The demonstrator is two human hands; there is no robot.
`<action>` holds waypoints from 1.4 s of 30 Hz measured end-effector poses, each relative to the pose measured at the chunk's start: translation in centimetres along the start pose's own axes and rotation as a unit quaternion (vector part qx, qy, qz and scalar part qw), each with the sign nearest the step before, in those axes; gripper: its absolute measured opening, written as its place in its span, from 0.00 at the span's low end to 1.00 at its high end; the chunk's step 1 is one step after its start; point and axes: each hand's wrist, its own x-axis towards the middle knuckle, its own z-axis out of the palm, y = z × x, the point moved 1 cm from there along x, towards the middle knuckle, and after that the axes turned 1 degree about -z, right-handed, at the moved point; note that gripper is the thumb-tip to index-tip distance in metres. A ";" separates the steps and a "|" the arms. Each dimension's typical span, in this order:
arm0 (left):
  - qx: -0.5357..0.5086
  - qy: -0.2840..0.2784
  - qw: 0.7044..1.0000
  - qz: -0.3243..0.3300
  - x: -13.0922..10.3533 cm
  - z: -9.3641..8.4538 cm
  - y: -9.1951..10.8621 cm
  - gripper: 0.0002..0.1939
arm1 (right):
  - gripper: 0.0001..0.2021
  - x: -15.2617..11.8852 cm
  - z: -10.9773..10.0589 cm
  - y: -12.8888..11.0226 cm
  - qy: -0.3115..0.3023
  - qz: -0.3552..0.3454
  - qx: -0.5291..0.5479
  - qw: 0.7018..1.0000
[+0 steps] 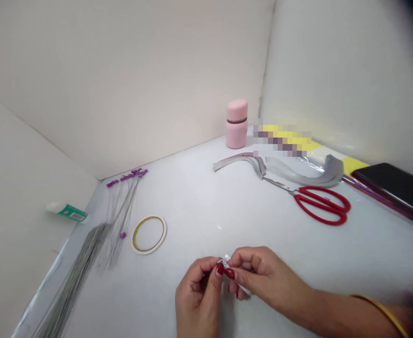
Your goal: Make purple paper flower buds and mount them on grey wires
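Close to the table's front edge, my left hand [200,293] and my right hand [268,272] meet, thumbs and fingertips pressed together. Between them is a small white strip [226,257], crinkled and silvery at its upper end. Both hands pinch it, and most of it is hidden by the fingers. A pale end of it seems to show below my right fingers. Left of my hands lies a roll of white tape [135,246], nearly used up, flat on the table.
Thin wires [83,263] lie at the left, beside several purple-tipped stems [132,176]. Red-handled scissors [300,201] rest at the right by grey-white strips [248,158]. A pink flask [236,124] stands at the back; a black phone [393,188] lies far right.
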 end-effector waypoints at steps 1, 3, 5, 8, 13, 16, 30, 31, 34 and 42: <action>0.019 0.003 1.000 0.021 -0.1 0.0 0.1 0.08 | 0.14 0.0 0.0 0.0 0.002 0.000 0.000 1.000; 0.062 0.012 0.996 0.068 -0.2 0.0 0.2 0.06 | 0.15 0.0 0.1 0.0 0.007 -0.001 0.006 1.000; 0.107 0.023 0.986 0.127 -0.3 -0.1 0.3 0.04 | 0.15 0.1 0.1 0.0 0.008 -0.004 0.013 1.000; 0.185 0.046 0.952 0.240 -0.4 -0.2 0.4 0.07 | 0.15 0.2 0.2 0.0 -0.006 -0.015 0.028 0.999; 0.263 0.042 0.893 0.362 -0.4 -0.5 0.5 0.14 | 0.14 0.0 0.0 0.0 -0.040 -0.025 0.055 0.997; 0.266 0.018 0.886 0.379 -0.3 -0.5 0.4 0.16 | 0.15 -0.2 0.0 -0.2 -0.033 -0.016 0.055 0.998; 0.121 -0.015 0.974 0.191 0.2 -0.7 0.2 0.08 | 0.14 -0.2 -0.1 -0.7 -0.053 -0.039 0.035 0.997; 0.126 -0.013 0.972 0.198 0.2 -0.7 0.2 0.08 | 0.13 -0.2 -0.1 -0.6 -0.053 -0.037 0.034 0.997; 0.106 -0.013 0.978 0.177 0.0 -0.6 0.2 0.06 | 0.14 -0.2 0.0 -0.5 -0.053 -0.033 0.045 0.997; 0.028 -0.072 0.988 0.131 0.3 -0.7 1.0 0.08 | 0.14 -0.2 -0.4 -0.5 -0.073 0.005 0.057 0.996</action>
